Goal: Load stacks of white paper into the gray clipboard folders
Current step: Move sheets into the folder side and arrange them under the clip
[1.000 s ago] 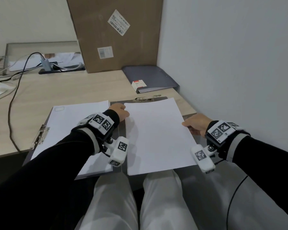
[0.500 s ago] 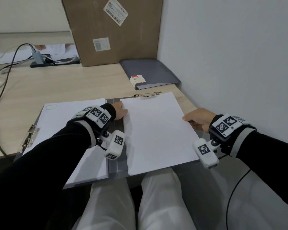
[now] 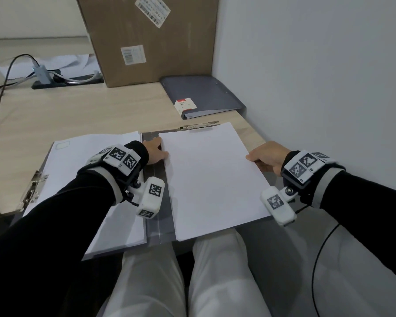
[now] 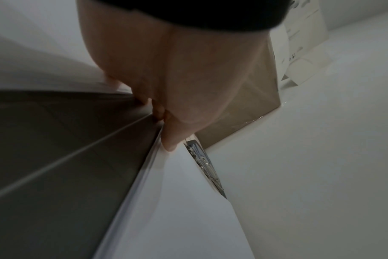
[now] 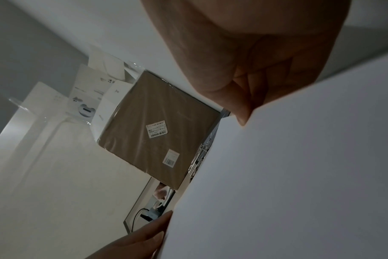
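An open gray clipboard folder point(image 3: 157, 202) lies at the desk's front edge, over my lap. Its left half holds a white paper stack point(image 3: 78, 161) under a side clip point(image 3: 33, 188). A second white paper stack point(image 3: 213, 179) lies on the right half, with its top edge at the metal clip point(image 3: 199, 126). My left hand point(image 3: 156, 151) pinches this stack's left edge, thumb on top point(image 4: 169, 145). My right hand point(image 3: 264, 156) grips its right edge, the thumb point(image 5: 241, 119) on the sheet and the fingers hidden beneath.
A closed gray folder point(image 3: 204, 94) with a red and white label lies at the back right against the wall. A tall cardboard box point(image 3: 146, 37) stands behind it. Cables and a power strip point(image 3: 66, 81) occupy the back left of the wooden desk point(image 3: 89, 110).
Both hands have slid the right stack a little farther up to the top clip. The head view has shifted left and closer.
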Tool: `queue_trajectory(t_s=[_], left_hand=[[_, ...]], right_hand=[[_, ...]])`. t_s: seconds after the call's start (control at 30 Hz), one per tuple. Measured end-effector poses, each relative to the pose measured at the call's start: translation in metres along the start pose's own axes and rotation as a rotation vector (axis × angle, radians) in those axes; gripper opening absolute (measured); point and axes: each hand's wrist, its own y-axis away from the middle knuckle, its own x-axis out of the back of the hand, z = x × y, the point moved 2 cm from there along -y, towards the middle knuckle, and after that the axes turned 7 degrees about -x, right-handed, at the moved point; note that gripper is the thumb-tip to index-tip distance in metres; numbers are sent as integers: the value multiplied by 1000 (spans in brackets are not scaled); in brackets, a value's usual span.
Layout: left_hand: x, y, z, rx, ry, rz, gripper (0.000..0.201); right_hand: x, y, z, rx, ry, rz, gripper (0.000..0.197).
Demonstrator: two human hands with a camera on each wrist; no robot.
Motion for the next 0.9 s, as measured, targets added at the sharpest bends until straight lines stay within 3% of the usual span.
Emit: queue_trajectory(t_s=[0.27, 0.43, 0.53, 0.73, 0.9], left_hand=[[0, 7, 7, 20, 19, 40, 62], [4, 18, 15, 3, 124, 152, 64], [4, 33, 22, -53, 156, 192, 68], [-25, 83, 45, -295, 69, 45, 86], [-62, 116, 74, -500, -174, -107, 105]], right_hand=[[-1, 8, -5, 81, 94, 37, 20], [2, 26, -4, 142, 142, 81, 23], [12, 33, 6, 142, 182, 96, 49], [14, 56, 48, 59, 138, -51, 43], [4, 75, 59, 69, -3, -150, 31]])
